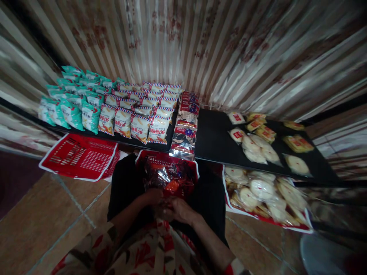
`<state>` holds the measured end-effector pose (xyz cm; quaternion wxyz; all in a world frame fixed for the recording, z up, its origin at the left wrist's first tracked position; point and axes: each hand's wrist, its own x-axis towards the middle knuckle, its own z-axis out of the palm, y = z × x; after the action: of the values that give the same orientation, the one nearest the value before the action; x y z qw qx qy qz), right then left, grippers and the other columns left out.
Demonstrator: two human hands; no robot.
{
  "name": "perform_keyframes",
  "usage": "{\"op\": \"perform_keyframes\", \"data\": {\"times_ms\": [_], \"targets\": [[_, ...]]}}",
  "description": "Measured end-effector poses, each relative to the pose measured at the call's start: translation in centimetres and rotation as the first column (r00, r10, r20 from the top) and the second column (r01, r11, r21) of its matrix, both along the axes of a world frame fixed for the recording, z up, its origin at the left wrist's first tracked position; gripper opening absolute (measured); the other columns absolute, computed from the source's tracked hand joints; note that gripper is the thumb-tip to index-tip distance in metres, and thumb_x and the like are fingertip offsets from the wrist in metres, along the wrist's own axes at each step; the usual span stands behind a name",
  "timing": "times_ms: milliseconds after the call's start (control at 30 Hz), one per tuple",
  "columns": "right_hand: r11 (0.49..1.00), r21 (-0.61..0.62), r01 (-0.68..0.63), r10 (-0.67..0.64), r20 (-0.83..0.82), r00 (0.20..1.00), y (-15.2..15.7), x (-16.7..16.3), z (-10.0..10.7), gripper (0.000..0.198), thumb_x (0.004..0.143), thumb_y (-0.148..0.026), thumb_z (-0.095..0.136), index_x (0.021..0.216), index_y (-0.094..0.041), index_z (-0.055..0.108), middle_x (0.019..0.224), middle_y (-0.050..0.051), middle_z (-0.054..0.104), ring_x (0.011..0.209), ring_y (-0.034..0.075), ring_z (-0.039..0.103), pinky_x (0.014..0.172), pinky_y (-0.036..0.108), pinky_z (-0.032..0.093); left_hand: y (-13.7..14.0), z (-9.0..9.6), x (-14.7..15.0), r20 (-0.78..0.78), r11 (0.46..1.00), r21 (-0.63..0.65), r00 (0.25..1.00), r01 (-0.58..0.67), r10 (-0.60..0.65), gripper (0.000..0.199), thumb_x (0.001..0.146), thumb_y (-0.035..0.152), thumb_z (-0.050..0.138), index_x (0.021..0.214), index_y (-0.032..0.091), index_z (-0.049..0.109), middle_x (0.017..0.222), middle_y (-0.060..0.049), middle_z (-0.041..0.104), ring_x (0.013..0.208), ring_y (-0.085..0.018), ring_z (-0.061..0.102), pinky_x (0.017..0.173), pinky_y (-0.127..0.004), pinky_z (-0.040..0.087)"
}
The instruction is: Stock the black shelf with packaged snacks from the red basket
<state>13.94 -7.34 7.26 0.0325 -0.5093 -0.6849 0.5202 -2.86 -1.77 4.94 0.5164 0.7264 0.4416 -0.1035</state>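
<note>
My left hand and my right hand are together over my lap, at the near side of a red basket. Their fingers are curled against each other, and I see nothing held in them. Dim light blurs the fingertips. Between my knees, the basket holds several dark, shiny packets, one with an orange patch. Straight ahead, a row of overlapping silver and dark-red packets runs from the back of the black table to its front edge.
White-and-orange snack bags and teal bags stand in rows on the black table. Flat round packs lie at the right. Another red basket is left; a basket of round packs is right. A striped curtain hangs behind.
</note>
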Motion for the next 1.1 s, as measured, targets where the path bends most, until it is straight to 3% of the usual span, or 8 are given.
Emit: {"op": "perform_keyframes", "data": {"times_ms": [200,367,467,600,667,700,933,1100], "targets": [[0.967,0.207,0.150,-0.143,-0.046,0.989,-0.1,0.0,0.7,0.039,0.093,-0.036,0.033,0.071,-0.018,0.060,0.070,0.003,0.060,0.065,0.015,0.054,0.065,0.026,0.040,1.0,3.4,-0.1,-0.038,0.989,0.130,0.997,0.066,-0.062,0.023,0.084,0.019,0.046,0.068,0.017,0.062,0.083,-0.007,0.070,0.081,-0.019,0.063,0.075,-0.026,0.045],[0.882,0.130,0.454,-0.396,-0.319,0.861,1.0,0.8,2.9,0.051,0.086,-0.062,0.039,0.062,-0.019,0.052,0.059,-0.003,0.048,0.057,0.012,0.044,0.057,0.024,0.035,3.3,7.6,-1.8,-0.036,0.924,0.376,0.996,-0.064,0.084,0.036,0.092,0.035,0.033,0.086,0.019,0.065,0.089,-0.007,0.069,0.085,-0.020,0.064,0.078,-0.031,0.047],[0.791,-0.005,0.611,-0.549,-0.446,0.707,1.4,0.9,4.0,0.051,0.079,-0.067,0.048,0.062,-0.019,0.054,0.062,-0.002,0.052,0.059,0.012,0.045,0.058,0.024,0.038,4.2,9.3,-2.9,0.180,0.713,0.645,0.961,-0.276,0.210,0.030,0.089,0.036,0.042,0.095,0.019,0.065,0.102,-0.009,0.068,0.100,-0.022,0.061,0.093,-0.036,0.044],[0.653,-0.219,0.725,-0.700,-0.540,0.467,1.4,0.4,5.1,0.045,0.074,-0.063,0.059,0.071,-0.018,0.061,0.070,0.000,0.062,0.064,0.015,0.053,0.062,0.026,0.043,4.4,10.2,-3.2,0.488,0.311,0.739,0.793,-0.598,0.365,0.032,0.085,0.037,0.052,0.107,0.016,0.061,0.124,-0.013,0.058,0.128,-0.028,0.043,0.108,-0.045,0.033],[0.572,-0.301,0.763,-0.753,-0.562,0.343,1.4,0.1,5.6,0.043,0.071,-0.061,0.064,0.075,-0.019,0.064,0.072,0.001,0.064,0.067,0.017,0.056,0.063,0.027,0.045,4.0,10.4,-2.8,0.600,0.169,0.678,0.671,-0.716,0.437,0.041,0.083,0.037,0.054,0.118,0.015,0.055,0.133,-0.015,0.050,0.134,-0.030,0.034,0.110,-0.049,0.029],[0.540,-0.338,0.771,-0.769,-0.570,0.289,1.4,-0.1,6.0,0.042,0.069,-0.061,0.066,0.077,-0.019,0.065,0.072,0.001,0.065,0.067,0.017,0.057,0.063,0.028,0.045,3.7,10.4,-2.5,0.639,0.142,0.623,0.605,-0.769,0.474,0.047,0.082,0.037,0.056,0.123,0.014,0.051,0.136,-0.017,0.047,0.135,-0.030,0.033,0.111,-0.050,0.028],[0.384,-0.544,0.746,-0.831,-0.556,0.022,1.8,-0.8,8.6,0.039,0.057,-0.052,0.080,0.074,-0.020,0.069,0.063,-0.002,0.066,0.052,0.010,0.053,0.053,0.022,0.043,1.3,11.3,0.0,0.703,0.240,0.019,0.184,-0.971,0.687,0.070,0.079,0.036,0.060,0.139,0.013,0.031,0.142,-0.020,0.039,0.130,-0.029,0.042,0.107,-0.046,0.035],[0.306,-0.616,0.726,-0.834,-0.541,-0.107,1.9,-0.6,9.9,0.039,0.052,-0.047,0.084,0.078,-0.020,0.071,0.075,0.000,0.072,0.061,0.012,0.061,0.059,0.023,0.048,1.4,13.8,0.6,0.602,0.136,-0.435,-0.175,-0.890,0.779,0.068,0.076,0.034,0.066,0.135,0.020,0.034,0.138,-0.015,0.047,0.119,-0.023,0.054,0.099,-0.035,0.045]]}}
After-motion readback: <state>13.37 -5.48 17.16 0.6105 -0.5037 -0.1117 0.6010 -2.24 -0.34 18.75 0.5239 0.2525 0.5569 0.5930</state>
